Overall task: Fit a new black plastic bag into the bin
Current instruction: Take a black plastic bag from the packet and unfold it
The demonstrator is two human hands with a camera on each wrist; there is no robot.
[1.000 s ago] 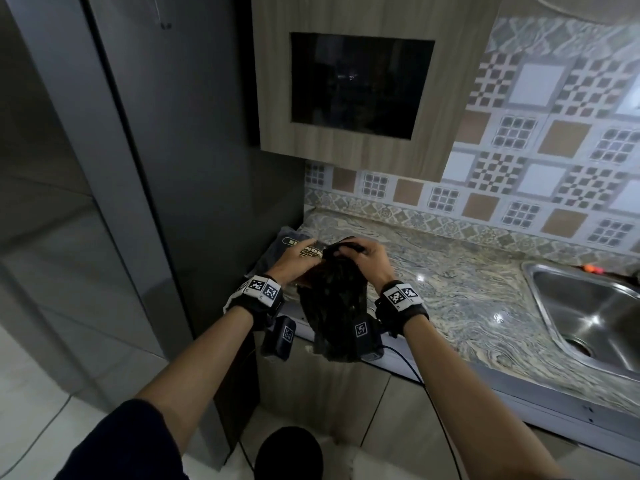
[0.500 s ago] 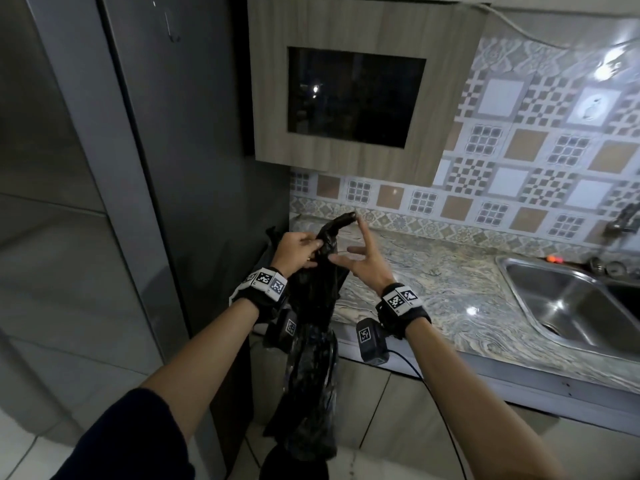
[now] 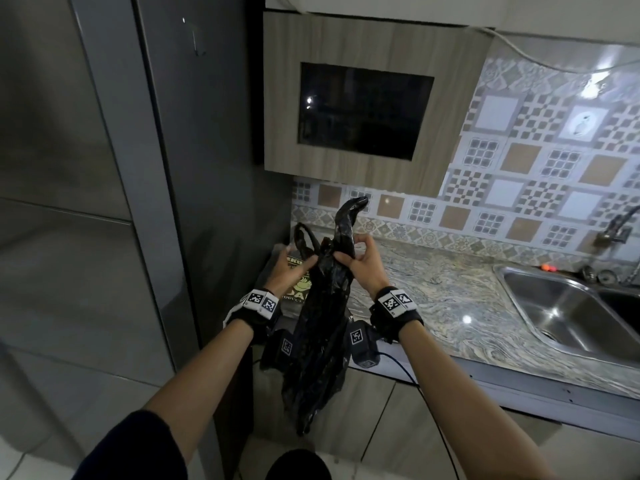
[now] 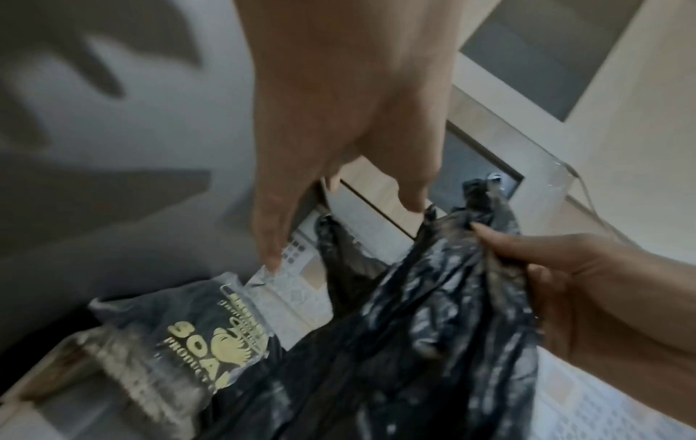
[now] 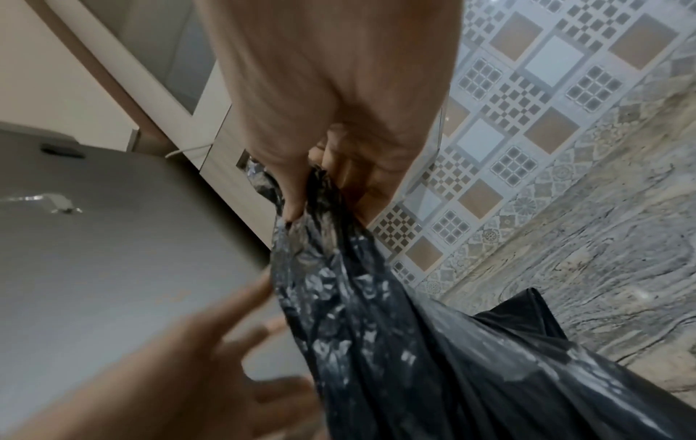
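A crumpled black plastic bag (image 3: 318,341) hangs unfolded in front of the counter edge, its two handle loops sticking up. My right hand (image 3: 356,258) pinches the bag's gathered top below one handle; the right wrist view shows the fingers (image 5: 339,172) closed round the bag (image 5: 395,342). My left hand (image 3: 291,268) is beside the bag on its left with straight fingers (image 4: 271,232), holding nothing. In the left wrist view the bag (image 4: 414,342) hangs from the right hand (image 4: 565,282). A dark round shape (image 3: 298,465) sits on the floor below; I cannot tell if it is the bin.
A pack of bags with gold print (image 3: 294,292) lies on the marble counter (image 3: 450,299) by the grey fridge (image 3: 156,168). A steel sink (image 3: 571,317) and tap (image 3: 616,226) are at the right. A wooden wall cabinet (image 3: 363,161) hangs above.
The bag went from a bundle on the counter to hanging full length. Half a second ago the left hand gripped it and the right was open; now the right grips and the left has let go.
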